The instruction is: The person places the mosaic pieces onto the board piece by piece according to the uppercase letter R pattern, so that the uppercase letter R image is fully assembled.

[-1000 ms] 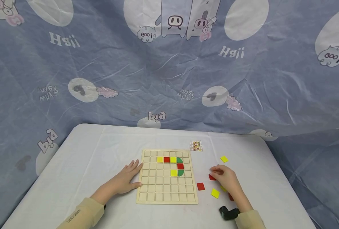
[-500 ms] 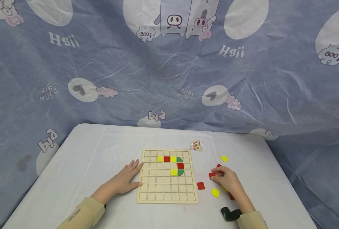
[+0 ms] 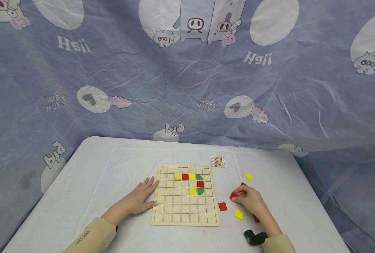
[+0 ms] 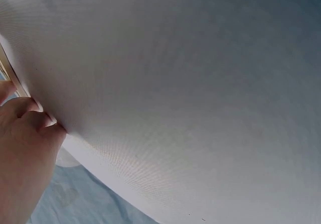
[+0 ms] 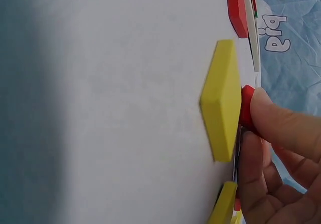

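1. Head view: the wooden grid board [image 3: 185, 195] is steadied at its left edge by the flat, open-fingered left hand [image 3: 140, 198]; a red tile [image 3: 233, 195] is pinched by the right hand [image 3: 250, 199] on the table [image 3: 111, 168] – just right of the board.
2. Left wrist view: relaxed fingers [image 4: 30, 114] are seen touching the board's edge.
3. Right wrist view: the red tile [image 5: 246, 108] is clamped at the fingertips – beside a loose yellow tile [image 5: 221, 126].

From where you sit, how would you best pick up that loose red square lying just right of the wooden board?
Probably by two opposite edges, coming straight down from above. The red square lies flat on the table, so its thin sides are the only part to pinch. It lies apart from the board and the yellow tile, so fingers fit either side. The right hand is nearest but already pinches a red piece.
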Motion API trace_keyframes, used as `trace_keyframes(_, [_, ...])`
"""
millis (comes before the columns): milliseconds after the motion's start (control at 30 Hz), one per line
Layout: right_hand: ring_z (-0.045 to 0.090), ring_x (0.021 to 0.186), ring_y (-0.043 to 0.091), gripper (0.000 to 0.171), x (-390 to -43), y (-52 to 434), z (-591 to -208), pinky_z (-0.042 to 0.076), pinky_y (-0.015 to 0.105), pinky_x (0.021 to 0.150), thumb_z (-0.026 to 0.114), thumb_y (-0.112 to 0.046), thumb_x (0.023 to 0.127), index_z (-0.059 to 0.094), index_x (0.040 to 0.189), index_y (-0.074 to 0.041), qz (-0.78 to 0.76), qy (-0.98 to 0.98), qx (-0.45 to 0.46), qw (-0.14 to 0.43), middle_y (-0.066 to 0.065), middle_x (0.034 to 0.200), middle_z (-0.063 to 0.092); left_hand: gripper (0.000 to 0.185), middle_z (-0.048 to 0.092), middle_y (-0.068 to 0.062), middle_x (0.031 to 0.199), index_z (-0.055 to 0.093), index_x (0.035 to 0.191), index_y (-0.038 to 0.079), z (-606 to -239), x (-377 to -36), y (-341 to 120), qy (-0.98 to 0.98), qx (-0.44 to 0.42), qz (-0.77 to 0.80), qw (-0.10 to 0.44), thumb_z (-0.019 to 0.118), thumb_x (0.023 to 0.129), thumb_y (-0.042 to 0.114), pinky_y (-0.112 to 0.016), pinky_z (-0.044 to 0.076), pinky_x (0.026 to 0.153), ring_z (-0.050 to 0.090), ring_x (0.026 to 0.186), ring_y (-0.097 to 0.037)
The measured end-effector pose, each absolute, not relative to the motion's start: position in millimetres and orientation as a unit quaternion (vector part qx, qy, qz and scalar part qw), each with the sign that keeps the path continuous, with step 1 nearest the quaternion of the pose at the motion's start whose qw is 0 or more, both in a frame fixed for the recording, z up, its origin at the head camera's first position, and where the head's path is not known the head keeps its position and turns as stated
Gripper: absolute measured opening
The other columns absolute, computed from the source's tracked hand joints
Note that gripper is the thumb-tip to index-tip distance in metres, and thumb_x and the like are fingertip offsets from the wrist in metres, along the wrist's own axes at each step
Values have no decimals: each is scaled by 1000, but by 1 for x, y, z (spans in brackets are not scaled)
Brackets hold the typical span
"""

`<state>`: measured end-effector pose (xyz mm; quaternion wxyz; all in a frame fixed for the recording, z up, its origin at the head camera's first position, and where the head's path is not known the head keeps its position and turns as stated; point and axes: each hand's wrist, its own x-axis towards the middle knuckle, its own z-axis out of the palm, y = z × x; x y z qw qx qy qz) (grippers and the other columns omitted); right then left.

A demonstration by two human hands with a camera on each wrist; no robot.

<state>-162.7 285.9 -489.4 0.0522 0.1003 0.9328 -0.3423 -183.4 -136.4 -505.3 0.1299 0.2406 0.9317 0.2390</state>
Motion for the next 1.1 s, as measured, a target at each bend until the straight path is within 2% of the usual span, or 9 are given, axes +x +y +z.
trace_keyframes(333, [58,71,15,18,-168,271,-484,49,20,62,81,-14,81,70,94,-9,-396,912,97,36,0,82,68,81,20,-19,163,28,156,9,-505,-183,-135,933,238,236,130,65,92,43,-57,17,122,14,152,-40])
trace_keyframes(667, [65,77,15,13,-182,228,-481,54,19,68,76,-14,86,73,98,-11,-456,886,75,28,-1,86,71,80,19,-20,163,27,156,8,-503,-182,-136,932,239,239,132,65,93,42,-58,15,122,13,151,-41])
trace_keyframes(1100, [61,70,14,6,-193,168,-479,51,22,62,75,-14,87,74,93,-13,-464,885,-20,34,-2,82,72,81,20,-21,162,28,155,7,-501,-181,-135,931,237,245,134,65,93,42,-59,15,122,13,151,-42])
